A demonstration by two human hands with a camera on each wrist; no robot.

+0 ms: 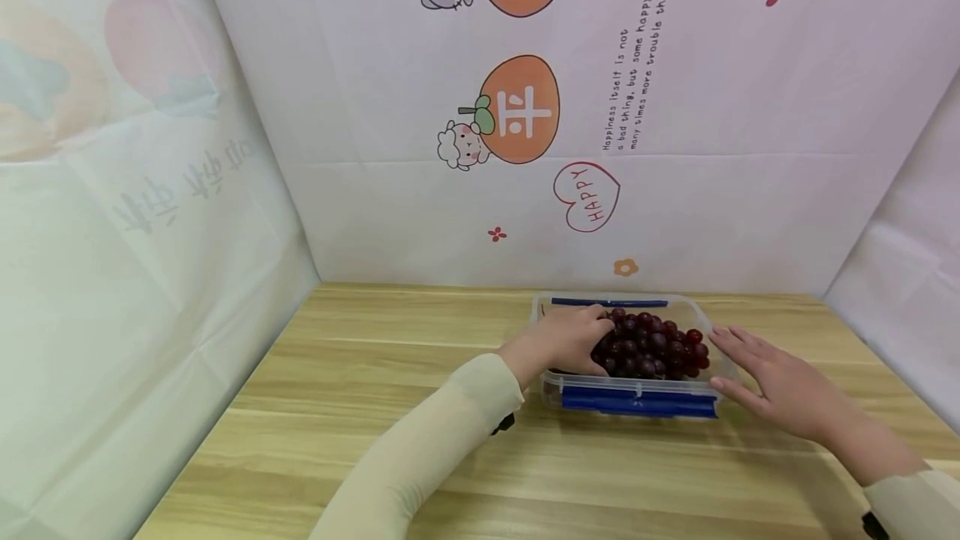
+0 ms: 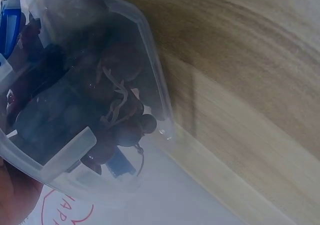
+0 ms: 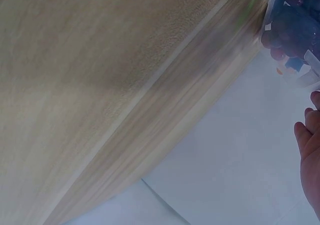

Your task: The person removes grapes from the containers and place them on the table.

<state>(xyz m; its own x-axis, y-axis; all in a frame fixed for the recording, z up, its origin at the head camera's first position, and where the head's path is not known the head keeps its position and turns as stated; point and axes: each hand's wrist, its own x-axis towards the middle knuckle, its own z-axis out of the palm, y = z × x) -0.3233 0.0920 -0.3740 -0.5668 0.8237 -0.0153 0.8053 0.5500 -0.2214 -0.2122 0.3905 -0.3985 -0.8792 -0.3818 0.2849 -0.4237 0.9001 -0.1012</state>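
A clear plastic food container [image 1: 738,373] with blue side latches holds a bunch of dark red grapes [image 1: 652,346]. My left hand [image 1: 570,338] reaches over its left rim and grips the left end of the bunch, thumb at the near side and fingers at the far side. Through the container wall, the left wrist view shows a pale stem [image 2: 119,97] among the grapes; part of the left hand [image 2: 17,195] shows at the lower left edge. My right hand [image 1: 787,390] is at the container's right end, fingers extended, fingertips at the rim.
The container stands on a light wood-grain table [image 1: 360,407], close to its back edge. Behind it hangs a white printed cloth [image 1: 390,215], with more white cloth [image 1: 150,273] along the left side and at the right.
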